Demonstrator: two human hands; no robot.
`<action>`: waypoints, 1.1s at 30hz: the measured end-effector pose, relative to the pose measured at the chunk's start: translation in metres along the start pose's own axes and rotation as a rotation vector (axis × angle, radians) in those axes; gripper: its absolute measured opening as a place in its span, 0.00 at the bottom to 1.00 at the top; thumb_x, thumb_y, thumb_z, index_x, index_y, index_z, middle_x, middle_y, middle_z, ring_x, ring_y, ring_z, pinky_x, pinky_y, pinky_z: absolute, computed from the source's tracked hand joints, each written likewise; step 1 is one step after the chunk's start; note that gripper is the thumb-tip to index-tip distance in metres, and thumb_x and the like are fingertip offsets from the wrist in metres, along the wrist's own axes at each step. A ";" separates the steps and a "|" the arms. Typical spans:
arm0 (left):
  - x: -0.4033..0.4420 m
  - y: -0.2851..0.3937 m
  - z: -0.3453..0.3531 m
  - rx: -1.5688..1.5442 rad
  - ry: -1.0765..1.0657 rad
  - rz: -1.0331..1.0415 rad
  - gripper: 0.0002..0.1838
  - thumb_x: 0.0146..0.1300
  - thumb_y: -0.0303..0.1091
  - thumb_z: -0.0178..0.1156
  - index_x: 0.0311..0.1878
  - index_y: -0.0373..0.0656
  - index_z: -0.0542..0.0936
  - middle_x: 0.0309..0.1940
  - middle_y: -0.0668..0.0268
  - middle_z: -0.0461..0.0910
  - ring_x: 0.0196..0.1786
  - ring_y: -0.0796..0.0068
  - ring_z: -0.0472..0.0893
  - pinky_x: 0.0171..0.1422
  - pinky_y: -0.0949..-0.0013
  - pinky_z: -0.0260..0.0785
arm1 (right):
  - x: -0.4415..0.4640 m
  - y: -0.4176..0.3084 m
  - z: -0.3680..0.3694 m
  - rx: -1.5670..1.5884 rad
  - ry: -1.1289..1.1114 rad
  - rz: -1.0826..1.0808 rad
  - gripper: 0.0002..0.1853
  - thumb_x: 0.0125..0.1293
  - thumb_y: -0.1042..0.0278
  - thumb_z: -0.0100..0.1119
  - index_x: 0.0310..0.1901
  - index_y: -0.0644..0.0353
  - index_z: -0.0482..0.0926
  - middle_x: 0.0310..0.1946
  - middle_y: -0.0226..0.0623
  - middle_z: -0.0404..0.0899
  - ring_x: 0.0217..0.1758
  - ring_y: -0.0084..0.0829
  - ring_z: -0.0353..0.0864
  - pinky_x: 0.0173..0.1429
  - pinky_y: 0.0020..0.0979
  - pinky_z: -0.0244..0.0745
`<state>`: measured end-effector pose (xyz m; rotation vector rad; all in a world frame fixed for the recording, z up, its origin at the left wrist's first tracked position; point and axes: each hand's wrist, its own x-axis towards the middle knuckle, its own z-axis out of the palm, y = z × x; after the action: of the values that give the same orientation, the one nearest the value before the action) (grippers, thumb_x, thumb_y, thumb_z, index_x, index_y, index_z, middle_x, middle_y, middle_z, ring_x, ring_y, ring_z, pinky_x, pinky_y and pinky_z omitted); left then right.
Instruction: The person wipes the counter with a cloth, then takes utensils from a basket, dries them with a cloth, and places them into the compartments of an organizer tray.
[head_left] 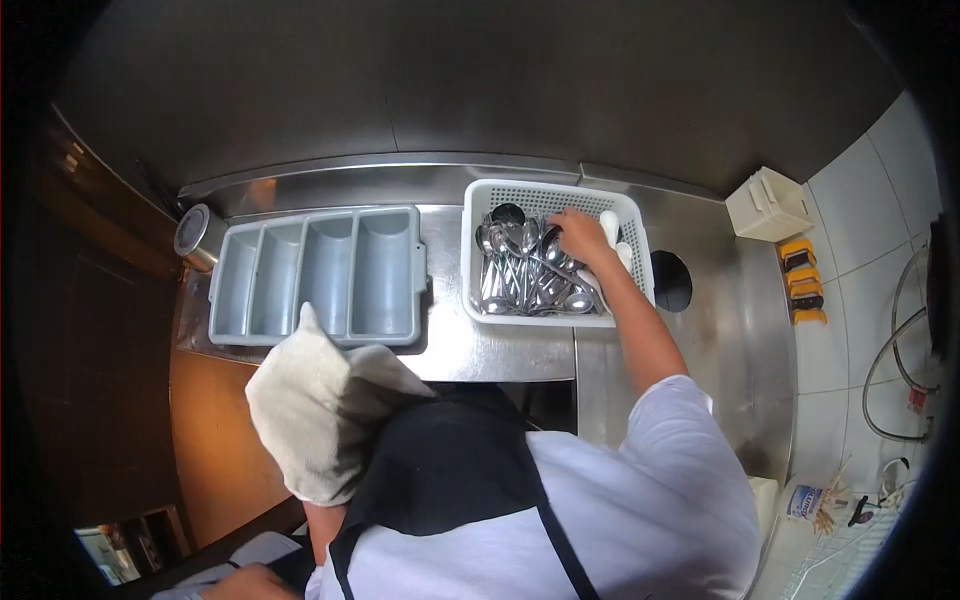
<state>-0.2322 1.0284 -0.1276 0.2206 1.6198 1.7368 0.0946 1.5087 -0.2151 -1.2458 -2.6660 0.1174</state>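
Observation:
My right hand (582, 238) is inside a white plastic basket (560, 321), its fingers bent around a spoon (551, 245) at the top of a heap of cutlery. Metal spoons and forks (518, 270) lie jumbled there, and a black ladle-like bowl (508, 214) shows near the back. White spoons (609, 225) lean at the basket's right side. A beige cloth (310, 410) covers my left hand, which holds it up; the fingers are hidden. Just beyond the cloth sits a grey cutlery tray (417, 255) with several long compartments, where no cutlery shows.
The basket and tray stand on a steel counter (450, 350). A round dark hole (671, 281) opens to the basket's right. At the left stands a metal canister (200, 236); a cream box (768, 205) is at the far right. Another person's hand (250, 582) shows bottom left.

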 end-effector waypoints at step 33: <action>0.048 0.024 0.106 0.674 -0.280 0.528 0.12 0.65 0.32 0.62 0.48 0.37 0.77 0.38 0.53 0.79 0.45 0.54 0.80 0.52 0.61 0.73 | -0.040 -0.294 -0.012 2.108 -0.463 -0.145 0.40 0.77 0.39 0.54 0.79 0.55 0.58 0.76 0.41 0.62 0.74 0.33 0.67 0.78 0.39 0.63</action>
<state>-0.2141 1.1431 -0.1022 1.2478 1.9851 1.3464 -0.0979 1.2889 -0.1637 -0.1440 -1.1844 2.3729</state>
